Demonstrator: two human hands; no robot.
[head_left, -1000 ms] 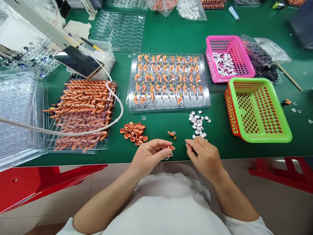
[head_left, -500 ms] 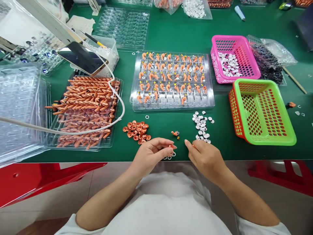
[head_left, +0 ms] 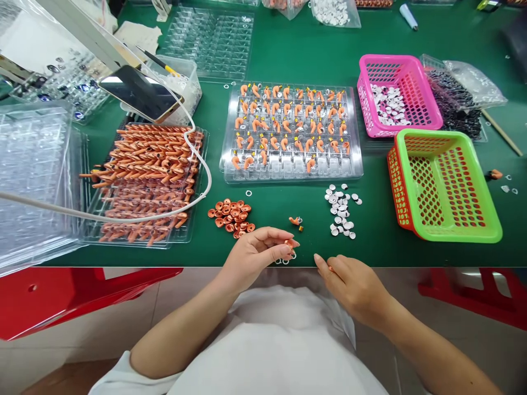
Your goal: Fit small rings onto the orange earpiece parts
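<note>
My left hand (head_left: 257, 255) pinches a small copper-coloured part (head_left: 289, 243) between thumb and fingertips at the table's front edge, close to some white rings (head_left: 282, 261). To its right, my right hand (head_left: 349, 282) is closed around something orange, mostly hidden by the fingers. Between and beyond the hands lie a curved orange piece (head_left: 295, 220) and a tiny yellow piece (head_left: 301, 229). Copper cups (head_left: 233, 215) are heaped beyond my left hand, white discs (head_left: 341, 208) beyond my right. Farther back, a clear tray (head_left: 292, 175) holds rows of curved orange pieces.
At the left, a clear tray of long copper parts (head_left: 148, 164) sits below a phone (head_left: 142, 93), with a white cable (head_left: 208, 170) looping over it. Pink (head_left: 364, 112) and green (head_left: 465, 233) baskets stand at the right. Red stools (head_left: 82, 293) flank the table's front.
My right hand has moved down and slightly right, away from the white discs, to the table's front edge. My left hand keeps its pinch. The whole view has shifted slightly.
</note>
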